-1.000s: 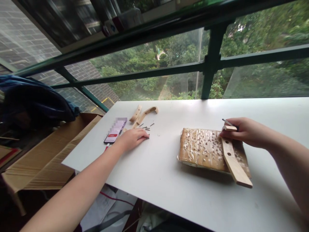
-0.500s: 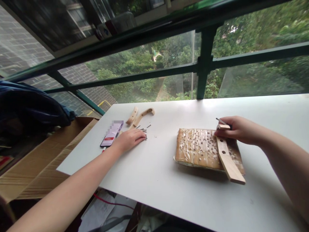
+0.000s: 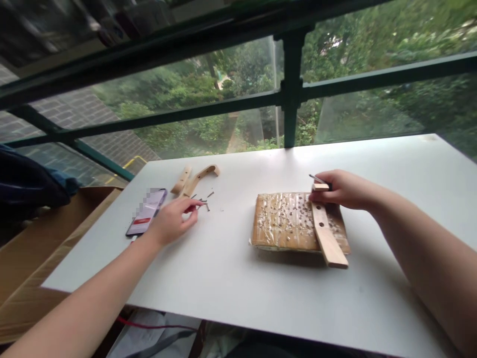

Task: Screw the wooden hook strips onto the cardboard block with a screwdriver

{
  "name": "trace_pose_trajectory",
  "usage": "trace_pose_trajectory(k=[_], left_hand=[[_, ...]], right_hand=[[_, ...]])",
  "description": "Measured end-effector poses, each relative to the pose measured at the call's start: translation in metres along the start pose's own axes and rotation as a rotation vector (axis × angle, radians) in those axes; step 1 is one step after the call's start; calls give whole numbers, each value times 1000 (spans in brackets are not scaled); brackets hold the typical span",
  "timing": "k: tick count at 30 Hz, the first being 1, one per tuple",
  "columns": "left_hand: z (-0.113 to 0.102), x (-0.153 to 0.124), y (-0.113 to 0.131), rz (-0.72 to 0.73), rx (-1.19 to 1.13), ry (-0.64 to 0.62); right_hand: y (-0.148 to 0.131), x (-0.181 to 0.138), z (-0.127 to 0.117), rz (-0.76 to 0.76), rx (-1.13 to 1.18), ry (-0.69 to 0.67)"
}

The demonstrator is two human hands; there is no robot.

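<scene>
My left hand [image 3: 172,219] reaches over the white table [image 3: 231,268], thumb and forefinger pinched at a small dark nail among several loose nails [image 3: 203,200]. My right hand [image 3: 341,189] is closed on the top end of a flat wooden strip [image 3: 327,234] with holes, along with a thin metal tool [image 3: 316,178] that sticks out behind the fingers. The strip lies across a brown cardboard pad [image 3: 288,222] wrapped in clear tape and pocked with holes.
A phone [image 3: 146,211] lies left of my left hand. Two curved wooden pieces [image 3: 196,178] rest behind the nails. Cardboard boxes [image 3: 33,258] and a dark blue bag [image 3: 26,181] sit off the table's left edge. A green-framed window [image 3: 290,94] runs behind the table.
My left hand has lifted from lying flat on the nails into a pinch at one of them. The view has shifted, moving everything leftward. My right hand keeps its hold on the strip.
</scene>
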State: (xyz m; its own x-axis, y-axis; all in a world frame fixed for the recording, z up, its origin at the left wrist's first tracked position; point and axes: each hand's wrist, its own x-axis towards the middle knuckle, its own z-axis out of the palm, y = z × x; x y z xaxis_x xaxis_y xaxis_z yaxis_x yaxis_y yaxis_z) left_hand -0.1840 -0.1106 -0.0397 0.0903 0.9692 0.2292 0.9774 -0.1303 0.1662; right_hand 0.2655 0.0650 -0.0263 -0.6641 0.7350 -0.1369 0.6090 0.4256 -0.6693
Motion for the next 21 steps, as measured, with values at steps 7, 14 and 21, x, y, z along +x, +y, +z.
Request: trace_pose_trajectory(k=[7, 14, 21], left_hand=[[8, 30, 78, 97, -299, 200], [25, 66, 209, 313, -664, 83], [47, 89, 249, 450, -666, 51]], right_hand=[[-9, 0, -3, -15, 18, 31], [-8, 0, -2, -60, 44, 38], [-8, 1, 0, -108, 43, 69]])
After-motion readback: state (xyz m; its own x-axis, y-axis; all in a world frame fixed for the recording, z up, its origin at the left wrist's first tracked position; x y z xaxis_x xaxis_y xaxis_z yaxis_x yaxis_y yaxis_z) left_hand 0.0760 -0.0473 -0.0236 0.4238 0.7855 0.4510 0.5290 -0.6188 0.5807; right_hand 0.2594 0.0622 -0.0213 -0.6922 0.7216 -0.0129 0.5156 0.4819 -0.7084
